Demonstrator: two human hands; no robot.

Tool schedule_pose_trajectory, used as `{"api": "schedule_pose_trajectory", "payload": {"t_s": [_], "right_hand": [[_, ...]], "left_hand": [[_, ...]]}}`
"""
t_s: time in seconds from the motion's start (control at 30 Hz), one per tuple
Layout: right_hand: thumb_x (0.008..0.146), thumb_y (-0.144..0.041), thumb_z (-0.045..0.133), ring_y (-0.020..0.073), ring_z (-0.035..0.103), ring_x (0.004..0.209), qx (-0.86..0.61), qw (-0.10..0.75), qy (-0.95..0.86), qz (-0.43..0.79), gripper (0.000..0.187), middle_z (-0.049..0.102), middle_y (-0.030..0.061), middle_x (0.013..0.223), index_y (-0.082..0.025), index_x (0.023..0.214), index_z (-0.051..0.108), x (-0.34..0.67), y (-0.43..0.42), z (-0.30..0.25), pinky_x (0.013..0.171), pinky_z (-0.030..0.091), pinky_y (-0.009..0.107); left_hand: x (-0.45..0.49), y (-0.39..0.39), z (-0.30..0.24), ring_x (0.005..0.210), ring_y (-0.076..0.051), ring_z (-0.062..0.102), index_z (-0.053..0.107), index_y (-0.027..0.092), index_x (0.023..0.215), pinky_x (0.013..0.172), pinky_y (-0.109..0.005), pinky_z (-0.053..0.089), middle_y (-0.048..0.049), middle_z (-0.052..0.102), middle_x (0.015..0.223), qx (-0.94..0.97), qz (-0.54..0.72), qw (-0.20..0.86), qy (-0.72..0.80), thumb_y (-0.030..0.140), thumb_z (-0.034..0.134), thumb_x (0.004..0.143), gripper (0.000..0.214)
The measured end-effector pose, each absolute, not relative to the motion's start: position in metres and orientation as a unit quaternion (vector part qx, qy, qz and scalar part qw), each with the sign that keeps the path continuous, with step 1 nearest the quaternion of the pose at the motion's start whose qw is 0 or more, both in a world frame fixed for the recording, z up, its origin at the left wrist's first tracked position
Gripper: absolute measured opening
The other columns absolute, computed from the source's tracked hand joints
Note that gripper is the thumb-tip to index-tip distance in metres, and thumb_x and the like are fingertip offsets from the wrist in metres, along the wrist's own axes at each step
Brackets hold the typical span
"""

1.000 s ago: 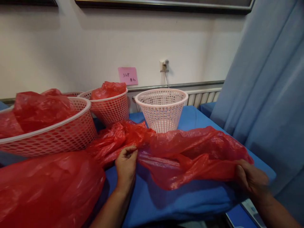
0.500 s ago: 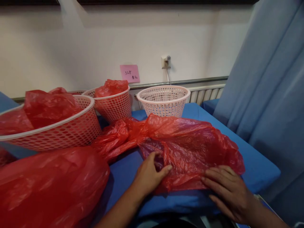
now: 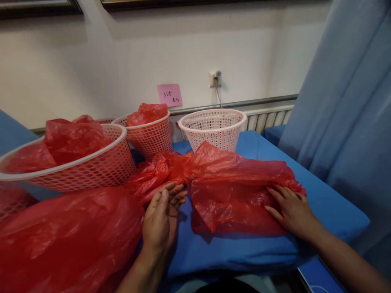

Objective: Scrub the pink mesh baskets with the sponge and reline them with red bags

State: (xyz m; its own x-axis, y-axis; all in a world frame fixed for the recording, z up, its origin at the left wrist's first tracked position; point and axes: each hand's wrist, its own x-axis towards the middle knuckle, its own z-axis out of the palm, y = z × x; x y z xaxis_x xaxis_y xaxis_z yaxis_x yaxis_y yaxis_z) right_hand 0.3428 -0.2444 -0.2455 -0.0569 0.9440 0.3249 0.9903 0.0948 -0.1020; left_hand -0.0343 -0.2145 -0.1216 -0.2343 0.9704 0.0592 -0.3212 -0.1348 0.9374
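Observation:
A red plastic bag (image 3: pixel 235 195) lies partly folded over on the blue-covered surface. My right hand (image 3: pixel 291 207) rests on the bag's right end with its fingers spread. To the left of the bag, my left hand (image 3: pixel 163 215) is turned on its side, fingers stretched and loosely curved, holding nothing. Just behind that hand, more crumpled red plastic (image 3: pixel 152 171) joins or overlaps the bag; where one ends I cannot tell. A puffed-up red bag (image 3: pixel 70 240) fills the lower left, close to my left forearm.
A pale pink perforated basket (image 3: pixel 214 130) stands behind the bag. Two more baskets, a large one (image 3: pixel 91 169) and a smaller one (image 3: pixel 152 136), hold red bags at the left. A blue curtain (image 3: pixel 339 106) hangs at the right, and a radiator (image 3: pixel 270 119) lines the wall.
The bag's near edge has been folded back away from me. My left hand has let go and moved left, while my right hand has shifted farther up the bag.

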Motion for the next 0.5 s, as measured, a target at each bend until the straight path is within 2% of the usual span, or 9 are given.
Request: {"api": "schedule_pose_trajectory", "payload": {"t_s": [0.07, 0.1, 0.2, 0.23, 0.3, 0.33, 0.4, 0.5], "right_hand": [[0.1, -0.056, 0.048, 0.0377, 0.056, 0.133, -0.678, 0.165, -0.713, -0.069, 0.059, 0.059, 0.0185, 0.147, -0.017, 0.142, 0.061, 0.343, -0.247, -0.246, 0.104, 0.045, 0.057], [0.1, -0.056, 0.047, 0.0376, 0.057, 0.133, -0.68, 0.171, -0.71, -0.069, 0.059, 0.06, 0.0189, 0.146, -0.017, 0.142, 0.061, 0.343, -0.249, -0.244, 0.104, 0.045, 0.057], [0.1, -0.059, 0.046, 0.0369, 0.055, 0.135, -0.667, 0.182, -0.72, -0.059, 0.061, 0.059, 0.0175, 0.148, -0.019, 0.145, 0.059, 0.34, -0.254, -0.242, 0.105, 0.045, 0.056], [0.1, -0.06, 0.047, 0.0368, 0.054, 0.135, -0.66, 0.181, -0.727, -0.054, 0.062, 0.058, 0.0166, 0.149, -0.021, 0.147, 0.057, 0.34, -0.255, -0.243, 0.105, 0.044, 0.057], [0.099, -0.062, 0.048, 0.037, 0.054, 0.136, -0.66, 0.171, -0.73, -0.05, 0.063, 0.056, 0.0162, 0.151, -0.023, 0.148, 0.055, 0.341, -0.256, -0.247, 0.105, 0.044, 0.057], [0.099, -0.062, 0.048, 0.0373, 0.054, 0.136, -0.666, 0.163, -0.726, -0.052, 0.064, 0.056, 0.017, 0.151, -0.022, 0.148, 0.056, 0.342, -0.255, -0.249, 0.104, 0.045, 0.057], [0.098, -0.06, 0.049, 0.0381, 0.056, 0.133, -0.686, 0.146, -0.711, -0.057, 0.064, 0.057, 0.0197, 0.148, -0.019, 0.146, 0.057, 0.346, -0.252, -0.253, 0.102, 0.046, 0.057], [0.098, -0.059, 0.049, 0.0381, 0.059, 0.128, -0.706, 0.126, -0.695, -0.052, 0.064, 0.061, 0.0217, 0.14, -0.015, 0.144, 0.059, 0.35, -0.247, -0.253, 0.098, 0.048, 0.054]], "left_hand": [[-0.034, -0.226, -0.135, 0.086, -0.022, 0.072, 0.071, 0.019, 0.096, 0.079, -0.034, 0.059, -0.0082, 0.076, 0.098, 0.43, 0.632, 0.444, 0.467, 0.057, 0.081, 0.076, 0.044], [-0.032, -0.233, -0.145, 0.091, -0.025, 0.072, 0.071, 0.02, 0.098, 0.084, -0.038, 0.059, -0.0092, 0.076, 0.101, 0.476, 0.602, 0.416, 0.488, 0.055, 0.084, 0.074, 0.044], [-0.019, -0.253, -0.173, 0.109, -0.036, 0.07, 0.073, 0.023, 0.111, 0.098, -0.049, 0.055, -0.0121, 0.076, 0.114, 0.61, 0.481, 0.349, 0.525, 0.04, 0.096, 0.055, 0.063], [-0.014, -0.258, -0.179, 0.108, -0.037, 0.07, 0.075, 0.025, 0.109, 0.098, -0.049, 0.056, -0.0117, 0.076, 0.112, 0.637, 0.45, 0.342, 0.524, 0.039, 0.095, 0.057, 0.058], [-0.008, -0.263, -0.183, 0.09, -0.032, 0.072, 0.076, 0.025, 0.093, 0.083, -0.042, 0.058, -0.0086, 0.077, 0.094, 0.662, 0.416, 0.364, 0.506, 0.044, 0.084, 0.074, 0.028], [-0.007, -0.265, -0.181, 0.077, -0.027, 0.07, 0.075, 0.024, 0.085, 0.072, -0.037, 0.057, -0.0065, 0.075, 0.082, 0.66, 0.416, 0.384, 0.494, 0.046, 0.075, 0.083, 0.023], [-0.012, -0.267, -0.172, 0.059, -0.018, 0.059, 0.071, 0.022, 0.079, 0.057, -0.028, 0.048, -0.0019, 0.065, 0.065, 0.636, 0.434, 0.415, 0.485, 0.052, 0.064, 0.091, 0.034], [-0.032, -0.273, -0.156, 0.054, -0.012, 0.049, 0.066, 0.019, 0.072, 0.052, -0.022, 0.042, 0.0014, 0.056, 0.06, 0.589, 0.478, 0.394, 0.52, 0.06, 0.067, 0.09, 0.044]]}}
